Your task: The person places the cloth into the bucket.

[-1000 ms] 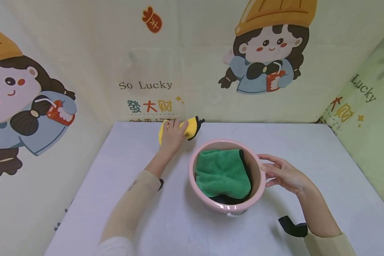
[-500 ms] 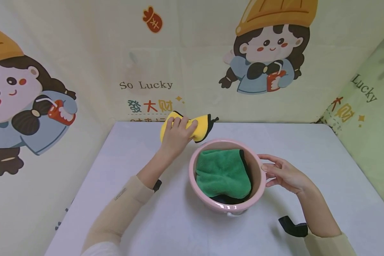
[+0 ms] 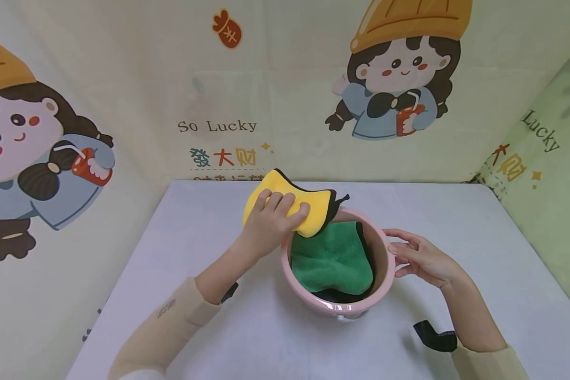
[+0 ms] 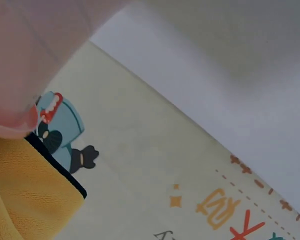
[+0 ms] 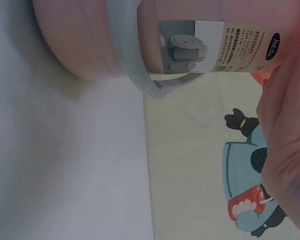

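My left hand (image 3: 271, 224) grips a yellow towel (image 3: 317, 210) with black edging and a small black loop. It holds the towel over the far left rim of a pink bucket (image 3: 287, 269), hiding part of that rim. A green towel (image 3: 332, 258) with black edging lies folded inside the bucket. With the thumb at the rim and fingers along the outer wall, my right hand (image 3: 420, 258) holds the bucket's right side. In the left wrist view, the yellow towel (image 4: 30, 190) shows below the bucket's pink wall (image 4: 35, 55); the left hand is hardly seen there.
The bucket stands on a white table (image 3: 209, 327); its pale handle (image 5: 130, 50) hangs down in the right wrist view. A printed label (image 5: 230, 47) is on its side. Behind the table hangs a cartoon-printed cloth backdrop (image 3: 294, 132). A black wrist mount (image 3: 434, 336) sits by the right sleeve.
My left hand has lifted the yellow towel from the table's back edge and brought it right and nearer, over the bucket's rim. The right hand and bucket have stayed put.
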A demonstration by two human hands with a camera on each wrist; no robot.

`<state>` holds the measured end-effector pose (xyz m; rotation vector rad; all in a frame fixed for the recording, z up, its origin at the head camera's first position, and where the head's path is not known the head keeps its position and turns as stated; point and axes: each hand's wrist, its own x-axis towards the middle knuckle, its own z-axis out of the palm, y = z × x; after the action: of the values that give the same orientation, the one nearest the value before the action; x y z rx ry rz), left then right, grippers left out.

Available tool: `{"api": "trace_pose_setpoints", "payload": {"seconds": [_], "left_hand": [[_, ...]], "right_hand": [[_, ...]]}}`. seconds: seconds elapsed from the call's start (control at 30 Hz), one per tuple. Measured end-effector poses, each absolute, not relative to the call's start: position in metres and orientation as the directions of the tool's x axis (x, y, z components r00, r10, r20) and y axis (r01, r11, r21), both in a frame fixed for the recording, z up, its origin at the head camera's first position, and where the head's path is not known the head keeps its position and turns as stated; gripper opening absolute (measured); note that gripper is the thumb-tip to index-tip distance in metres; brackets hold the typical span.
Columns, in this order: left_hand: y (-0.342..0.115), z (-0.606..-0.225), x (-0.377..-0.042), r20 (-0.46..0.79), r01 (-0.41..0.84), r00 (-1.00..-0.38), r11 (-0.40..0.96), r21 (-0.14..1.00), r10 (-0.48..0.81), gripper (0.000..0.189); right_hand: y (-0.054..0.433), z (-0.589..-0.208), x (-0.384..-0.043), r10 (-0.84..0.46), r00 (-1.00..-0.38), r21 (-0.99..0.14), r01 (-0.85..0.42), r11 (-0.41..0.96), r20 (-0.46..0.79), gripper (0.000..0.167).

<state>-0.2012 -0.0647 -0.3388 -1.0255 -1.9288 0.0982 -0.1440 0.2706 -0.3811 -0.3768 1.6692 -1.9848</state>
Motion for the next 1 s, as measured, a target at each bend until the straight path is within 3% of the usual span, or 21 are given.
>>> {"api": "trace_pose_setpoints", "payload": {"seconds": [0.2,0.37,0.7,1.0], "left_hand": [[-0.057,-0.34,-0.187,0.698,0.644,-0.091,0.577,-0.503,0.711,0.02],[-0.049,-0.345,-0.18,0.695,0.659,-0.015,0.529,-0.534,0.719,0.019],[-0.035,-0.352,-0.167,0.662,0.675,0.049,0.464,-0.574,0.748,0.019],[-0.026,-0.358,-0.162,0.611,0.738,0.027,0.396,-0.547,0.791,0.02]], "right_hand": [[0.271,-0.382,-0.144,-0.537,-0.834,-0.974,0.206,-0.094,-0.124,0.03],[0.271,-0.382,-0.144,-0.522,-0.84,-0.973,0.216,-0.077,-0.145,0.03],[0.271,-0.382,-0.144,-0.516,-0.843,-0.973,0.22,-0.074,-0.151,0.03],[0.271,-0.381,-0.144,-0.528,-0.836,-0.969,0.232,-0.086,-0.153,0.03]]}}
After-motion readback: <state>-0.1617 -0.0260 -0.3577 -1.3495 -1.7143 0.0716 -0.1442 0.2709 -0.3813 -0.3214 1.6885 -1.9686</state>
